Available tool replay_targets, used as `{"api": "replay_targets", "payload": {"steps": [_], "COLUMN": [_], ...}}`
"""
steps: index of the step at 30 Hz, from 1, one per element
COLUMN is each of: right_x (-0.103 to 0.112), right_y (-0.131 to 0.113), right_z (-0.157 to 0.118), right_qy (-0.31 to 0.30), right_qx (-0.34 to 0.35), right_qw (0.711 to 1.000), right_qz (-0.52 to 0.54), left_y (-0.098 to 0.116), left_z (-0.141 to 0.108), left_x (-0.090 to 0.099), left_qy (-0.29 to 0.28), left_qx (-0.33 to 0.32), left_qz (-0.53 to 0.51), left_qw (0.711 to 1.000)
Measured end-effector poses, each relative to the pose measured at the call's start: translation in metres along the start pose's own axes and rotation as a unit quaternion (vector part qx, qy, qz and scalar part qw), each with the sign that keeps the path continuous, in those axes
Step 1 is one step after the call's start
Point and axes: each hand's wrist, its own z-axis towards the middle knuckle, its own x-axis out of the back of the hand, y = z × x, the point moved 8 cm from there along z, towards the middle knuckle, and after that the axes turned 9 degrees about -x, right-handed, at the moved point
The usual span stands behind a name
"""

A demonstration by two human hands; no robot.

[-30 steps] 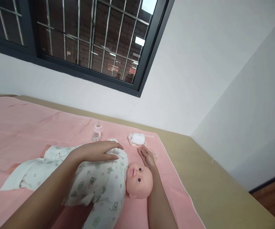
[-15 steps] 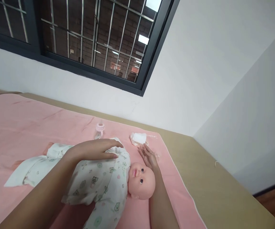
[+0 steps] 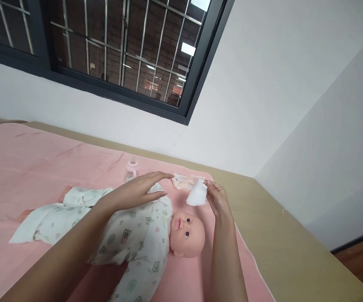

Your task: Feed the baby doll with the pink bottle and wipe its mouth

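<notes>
A baby doll (image 3: pixel 187 235) in white patterned clothes lies on its back on a pink mat (image 3: pixel 55 163), head to the right. My left hand (image 3: pixel 140 191) is stretched over the doll's chest and shoulder with its fingers apart, holding nothing. Between the fingertips of my right hand (image 3: pixel 217 197) a white tissue (image 3: pixel 197 193) hangs above the doll's head. Behind it lies a small clear and white packet (image 3: pixel 181 181), close to my left fingertips.
A pink-capped baby bottle (image 3: pixel 131 168) stands on the mat beyond the doll. The wooden surface (image 3: pixel 282 243) extends past the mat's right edge. A white wall with a barred window rises behind.
My right hand has lifted the white tissue off the packet and moved right and up with it. My left hand has shifted slightly right, towards the packet.
</notes>
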Motion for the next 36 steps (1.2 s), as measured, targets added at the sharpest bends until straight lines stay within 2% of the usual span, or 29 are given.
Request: {"api": "replay_targets", "payload": {"steps": [3,5,8,10,13,16,21,24,26,28,32,36], "right_x": [-0.041,-0.07,-0.104,-0.118,-0.126,-0.122,-0.107,-0.104,-0.109,-0.117,-0.132,-0.124], "right_y": [-0.028,-0.041,-0.045,-0.044,-0.046,-0.051,-0.062,-0.06,-0.054,-0.046,-0.032,-0.035], "right_z": [-0.031,-0.054,-0.085,-0.099,-0.109,-0.11,-0.101,-0.094,-0.091,-0.09,-0.092,-0.086], "right_qy": [-0.12,-0.206,-0.308,-0.337,-0.329,-0.295,-0.212,-0.177,-0.182,-0.202,-0.251,-0.239], "right_qx": [0.022,0.044,0.046,0.031,0.025,0.039,0.086,0.092,0.088,0.076,0.05,0.056], "right_qw": [0.991,0.971,0.934,0.918,0.913,0.92,0.937,0.941,0.941,0.937,0.924,0.925], "right_qz": [-0.058,-0.111,-0.178,-0.207,-0.238,-0.253,-0.265,-0.273,-0.272,-0.275,-0.284,-0.29], "left_y": [0.005,0.01,0.02,0.027,0.032,0.031,0.035,0.038,0.039,0.041,0.04,0.034], "left_z": [0.005,0.007,0.007,0.007,0.004,0.003,0.003,0.003,0.002,0.001,0.001,0.003], "left_x": [-0.005,-0.009,-0.017,-0.025,-0.038,-0.04,-0.021,-0.008,-0.001,0.002,0.002,0.003], "left_qy": [0.022,0.014,-0.036,-0.08,-0.143,-0.153,-0.088,-0.012,0.039,0.065,0.078,0.073], "left_qx": [-0.015,-0.027,-0.057,-0.083,-0.104,-0.097,-0.104,-0.114,-0.121,-0.129,-0.112,-0.067], "left_qz": [-0.066,-0.115,-0.16,-0.18,-0.209,-0.217,-0.227,-0.254,-0.255,-0.251,-0.281,-0.236], "left_qw": [0.997,0.993,0.985,0.977,0.962,0.959,0.964,0.96,0.959,0.957,0.95,0.967]}}
